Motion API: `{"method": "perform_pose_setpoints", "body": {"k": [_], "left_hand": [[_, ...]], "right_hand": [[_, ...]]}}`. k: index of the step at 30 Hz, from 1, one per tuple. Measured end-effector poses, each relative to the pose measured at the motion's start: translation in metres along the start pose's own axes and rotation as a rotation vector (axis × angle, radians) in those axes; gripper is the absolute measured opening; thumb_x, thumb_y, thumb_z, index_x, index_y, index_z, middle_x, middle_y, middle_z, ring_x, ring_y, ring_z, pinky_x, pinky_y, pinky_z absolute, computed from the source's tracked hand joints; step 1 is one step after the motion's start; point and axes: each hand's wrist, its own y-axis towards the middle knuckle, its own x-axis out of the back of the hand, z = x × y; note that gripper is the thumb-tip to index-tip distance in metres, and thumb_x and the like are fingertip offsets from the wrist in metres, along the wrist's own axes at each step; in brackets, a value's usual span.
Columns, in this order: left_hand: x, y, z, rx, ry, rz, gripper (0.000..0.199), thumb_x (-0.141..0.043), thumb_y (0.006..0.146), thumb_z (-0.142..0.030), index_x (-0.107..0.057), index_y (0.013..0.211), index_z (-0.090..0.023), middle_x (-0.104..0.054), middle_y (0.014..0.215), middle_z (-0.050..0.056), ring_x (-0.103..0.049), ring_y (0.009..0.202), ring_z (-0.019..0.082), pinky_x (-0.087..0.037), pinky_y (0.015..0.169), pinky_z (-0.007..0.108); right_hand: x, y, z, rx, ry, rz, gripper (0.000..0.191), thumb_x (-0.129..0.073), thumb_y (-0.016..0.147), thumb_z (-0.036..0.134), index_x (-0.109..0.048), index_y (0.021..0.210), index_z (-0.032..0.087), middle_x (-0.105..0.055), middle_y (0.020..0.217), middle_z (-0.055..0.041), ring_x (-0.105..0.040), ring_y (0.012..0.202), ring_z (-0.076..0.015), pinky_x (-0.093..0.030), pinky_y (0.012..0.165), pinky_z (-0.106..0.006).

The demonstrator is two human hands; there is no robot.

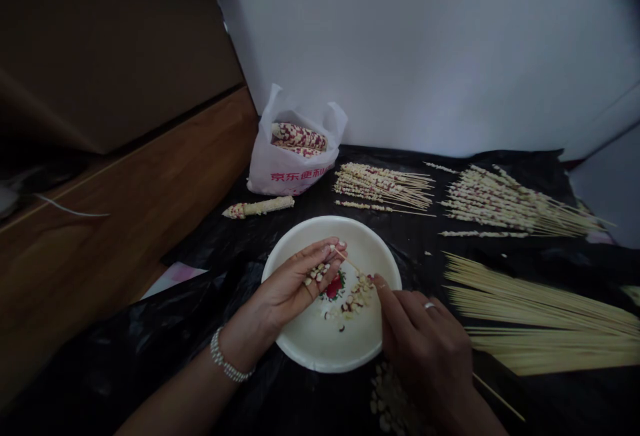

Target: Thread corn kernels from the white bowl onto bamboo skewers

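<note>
Over a white bowl (391, 263), my left hand (287, 286) is cupped around several corn kernels (316, 275), its thumb and fingertips pinched at the tip of a thin wooden skewer (351, 263). My right hand (425, 336) grips that skewer from the other side, and its tail end sticks out behind the hand to the lower right. White and dark-red loose kernels (357, 297) lie in the bowl, beside a red and green print on its bottom. More pale kernels (389, 396) lie below the bowl, partly hidden by my right hand.
Behind the bowl stands a white plastic bag (295, 173) with speckled corn cobs (300, 136). A partly stripped cob (265, 207) lies before it. Kernel-threaded skewers form two piles (375, 183) (495, 199). Bare skewers (545, 309) lie at right on black plastic sheeting (415, 249), against a pale wall (440, 56).
</note>
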Motion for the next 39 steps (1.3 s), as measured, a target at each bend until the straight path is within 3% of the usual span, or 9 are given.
{"method": "perform_pose_setpoints", "body": {"k": [15,20,26,30,39], "left_hand": [[0.0,0.0,-0.001,-0.025,0.046,-0.054,0.017,-0.069,0.076,-0.014,-0.071,0.092,-0.017,-0.07,0.104,0.003,-0.063,0.094,0.011,-0.049,0.088,0.019],[0.001,0.0,0.0,-0.046,0.115,-0.051,0.015,-0.069,0.076,-0.014,-0.071,0.091,-0.015,-0.071,0.095,0.004,-0.064,0.089,0.011,-0.05,0.085,0.019],[-0.001,-0.002,-0.001,-0.03,0.076,-0.023,0.025,-0.068,0.077,-0.014,-0.069,0.102,-0.018,-0.07,0.097,0.004,-0.064,0.09,0.011,-0.05,0.085,0.019],[-0.003,-0.002,-0.003,-0.024,0.077,-0.048,0.014,-0.07,0.075,-0.013,-0.071,0.088,-0.016,-0.07,0.085,0.002,-0.065,0.083,0.01,-0.052,0.08,0.019],[-0.009,-0.006,0.003,0.054,0.121,0.04,0.011,-0.071,0.071,-0.01,-0.071,0.081,-0.014,-0.069,0.086,0.002,-0.064,0.083,0.011,-0.048,0.086,0.022]], "right_hand": [[-0.001,0.0,0.001,0.016,-0.006,-0.025,0.036,-0.052,0.083,0.012,-0.058,0.119,0.01,-0.062,0.073,-0.0038,-0.051,0.068,-0.0124,-0.035,0.066,-0.029],[-0.001,-0.001,0.002,0.041,-0.038,-0.02,0.039,-0.055,0.083,0.012,-0.056,0.121,0.01,-0.063,0.073,-0.0031,-0.053,0.068,-0.0123,-0.036,0.068,-0.03],[0.002,0.002,0.005,-0.016,0.025,-0.032,0.036,-0.055,0.083,0.01,-0.057,0.119,0.01,-0.063,0.074,-0.0034,-0.054,0.07,-0.0129,-0.037,0.069,-0.029],[0.003,0.003,0.006,-0.021,0.06,-0.051,0.037,-0.053,0.084,0.009,-0.056,0.121,0.009,-0.062,0.073,-0.0035,-0.053,0.071,-0.0126,-0.038,0.07,-0.029],[0.002,0.005,0.01,-0.021,0.044,-0.069,0.033,-0.054,0.084,0.01,-0.058,0.116,0.009,-0.063,0.074,-0.0037,-0.052,0.067,-0.0117,-0.036,0.068,-0.029]]}}
